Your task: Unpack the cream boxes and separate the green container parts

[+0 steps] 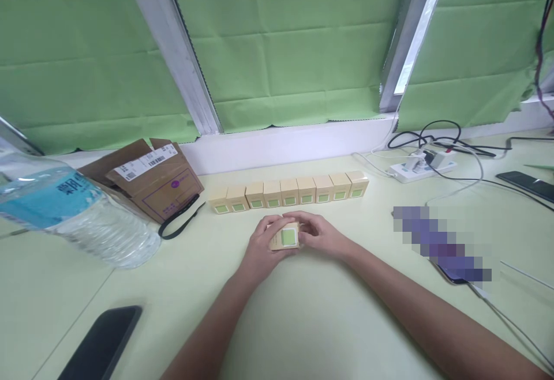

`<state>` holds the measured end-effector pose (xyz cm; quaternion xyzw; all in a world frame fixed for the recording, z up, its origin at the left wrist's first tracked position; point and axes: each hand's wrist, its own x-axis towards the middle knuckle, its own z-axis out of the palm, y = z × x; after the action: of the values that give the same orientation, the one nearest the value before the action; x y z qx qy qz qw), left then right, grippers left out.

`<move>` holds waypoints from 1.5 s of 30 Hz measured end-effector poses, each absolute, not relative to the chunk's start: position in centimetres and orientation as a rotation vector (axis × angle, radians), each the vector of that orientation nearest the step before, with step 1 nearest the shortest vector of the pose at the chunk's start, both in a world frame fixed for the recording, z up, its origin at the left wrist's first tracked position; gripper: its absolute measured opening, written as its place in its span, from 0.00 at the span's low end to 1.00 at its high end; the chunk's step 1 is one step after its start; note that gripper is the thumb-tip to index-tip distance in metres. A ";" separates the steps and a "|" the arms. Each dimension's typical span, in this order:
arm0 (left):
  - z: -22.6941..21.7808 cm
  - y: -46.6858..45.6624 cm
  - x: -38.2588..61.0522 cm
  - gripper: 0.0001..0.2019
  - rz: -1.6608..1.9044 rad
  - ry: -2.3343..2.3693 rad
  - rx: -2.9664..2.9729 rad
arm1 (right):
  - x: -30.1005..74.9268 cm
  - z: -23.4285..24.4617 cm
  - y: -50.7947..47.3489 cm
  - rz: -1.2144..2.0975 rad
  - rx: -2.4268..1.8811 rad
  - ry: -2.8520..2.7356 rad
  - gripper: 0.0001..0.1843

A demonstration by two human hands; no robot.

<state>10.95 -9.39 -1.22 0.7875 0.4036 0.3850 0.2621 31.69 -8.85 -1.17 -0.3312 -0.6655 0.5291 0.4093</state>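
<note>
small box [285,236], cream with a green square on its near face, sits between both hands just above the table [303,322], in front of the row of like boxes. that said, the biggest thing here is the pale green table itself, running the whole width of the view under green blinds [281,51].

next in size, a clear water bottle [78,213] lies tilted at the left edge, blue label showing; how much water it holds cannot be told. behind it stands a brown cardboard box [151,181] with its flaps open and a white shipping label on top; its inside is hidden from this angle. a black strap [179,218] curls just beside it.

a dark phone [104,342] lies near the lower left corner. a white power strip [422,168] with plugs and black cables sits at the far right.

the row of boxes [289,192], nine of them, stands side by side and touching, all shut, green squares facing the person.

the left hand [264,244] wraps the small box from the left, fingers curled narrow around it. the right hand [318,233] closes on it from the right, fingertips pinching its top edge.
</note>
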 end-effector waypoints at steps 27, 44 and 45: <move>0.6 -10.0 11.6 0.28 1.081 1.167 1.802 | 31.3 -0.6 -9.2 1.391 -0.859 -1.361 0.18; -0.7 -9.3 11.5 0.26 1.248 1.323 1.786 | 31.0 -1.9 -8.4 0.961 -1.003 -1.337 0.10; -0.8 -9.3 11.5 0.26 1.251 1.322 1.809 | 31.0 -1.9 -8.4 0.940 -1.005 -1.340 0.10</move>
<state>11.53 -9.33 -0.77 0.6759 0.4940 0.4676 0.2837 31.03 -8.43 -1.90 -0.4287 -0.5718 0.4010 0.5732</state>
